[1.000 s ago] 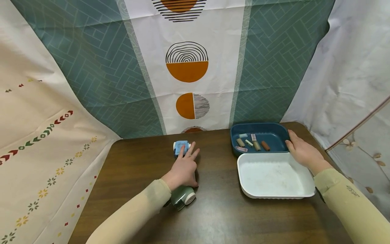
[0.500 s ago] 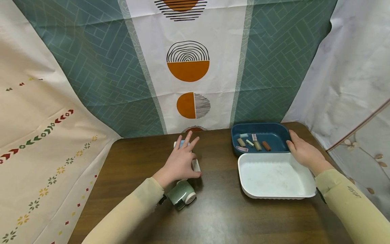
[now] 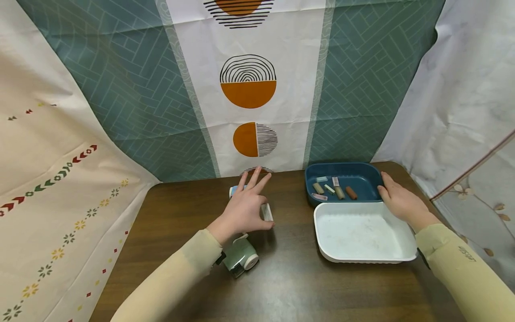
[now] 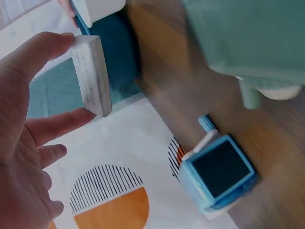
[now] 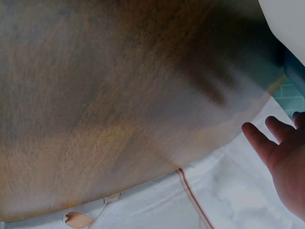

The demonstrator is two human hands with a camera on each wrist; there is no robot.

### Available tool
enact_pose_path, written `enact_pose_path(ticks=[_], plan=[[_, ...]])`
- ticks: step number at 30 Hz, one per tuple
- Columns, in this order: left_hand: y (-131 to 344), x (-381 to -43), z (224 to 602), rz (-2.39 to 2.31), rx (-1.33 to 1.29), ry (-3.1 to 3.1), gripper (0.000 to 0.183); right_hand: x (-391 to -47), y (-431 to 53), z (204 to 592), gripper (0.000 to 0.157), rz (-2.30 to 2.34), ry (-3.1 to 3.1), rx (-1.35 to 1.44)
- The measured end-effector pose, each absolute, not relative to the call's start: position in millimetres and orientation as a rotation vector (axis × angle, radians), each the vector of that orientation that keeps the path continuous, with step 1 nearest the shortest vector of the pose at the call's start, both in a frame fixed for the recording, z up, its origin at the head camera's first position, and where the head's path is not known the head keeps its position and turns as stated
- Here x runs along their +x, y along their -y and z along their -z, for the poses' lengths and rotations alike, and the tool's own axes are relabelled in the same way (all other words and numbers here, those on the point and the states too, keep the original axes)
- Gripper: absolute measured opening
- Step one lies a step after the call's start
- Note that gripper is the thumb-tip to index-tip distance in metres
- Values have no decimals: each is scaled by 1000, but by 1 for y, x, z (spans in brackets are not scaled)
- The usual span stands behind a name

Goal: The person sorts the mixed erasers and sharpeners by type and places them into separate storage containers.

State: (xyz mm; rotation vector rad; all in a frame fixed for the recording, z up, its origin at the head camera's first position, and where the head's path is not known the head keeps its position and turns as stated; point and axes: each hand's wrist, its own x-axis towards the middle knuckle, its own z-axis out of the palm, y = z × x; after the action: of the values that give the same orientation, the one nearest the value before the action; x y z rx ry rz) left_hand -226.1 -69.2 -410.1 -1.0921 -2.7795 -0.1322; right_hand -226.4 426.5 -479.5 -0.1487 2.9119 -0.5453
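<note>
My left hand [image 3: 245,208] pinches a whitish rectangular eraser [image 3: 267,212] between thumb and forefinger, above the table. In the left wrist view the eraser [image 4: 91,76] has smudged faces, and the other fingers are held away from it. Beneath the left wrist lies a green crank pencil sharpener [image 3: 240,257]. Past the fingers stands a light-blue crank sharpener [image 4: 219,169], mostly hidden by the hand in the head view. My right hand [image 3: 404,201] holds the right rim of a dark blue tray [image 3: 368,179]; its grip is only partly visible in the right wrist view.
Several small erasers and stubs lie in the blue tray, among them a brown one [image 3: 351,193]. A white tray [image 3: 364,232] stands just in front, against the blue one. Patterned cloths [image 3: 289,89] hang behind and beside the brown table [image 3: 297,286].
My left hand has shifted up and slightly right across the table, bringing the eraser into view between thumb and forefinger. The right hand and both trays stay where they were.
</note>
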Motion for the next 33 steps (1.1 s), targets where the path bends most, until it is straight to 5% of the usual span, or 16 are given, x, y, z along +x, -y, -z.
enact_pose_path(ticks=[18, 33], plan=[[-17, -239, 399, 25, -1231, 2693, 45, -228, -428, 481, 75, 549, -2923, -135], [-104, -258, 400, -21, -1068, 2798, 47, -230, -427, 484, 74, 547, -2934, -132]])
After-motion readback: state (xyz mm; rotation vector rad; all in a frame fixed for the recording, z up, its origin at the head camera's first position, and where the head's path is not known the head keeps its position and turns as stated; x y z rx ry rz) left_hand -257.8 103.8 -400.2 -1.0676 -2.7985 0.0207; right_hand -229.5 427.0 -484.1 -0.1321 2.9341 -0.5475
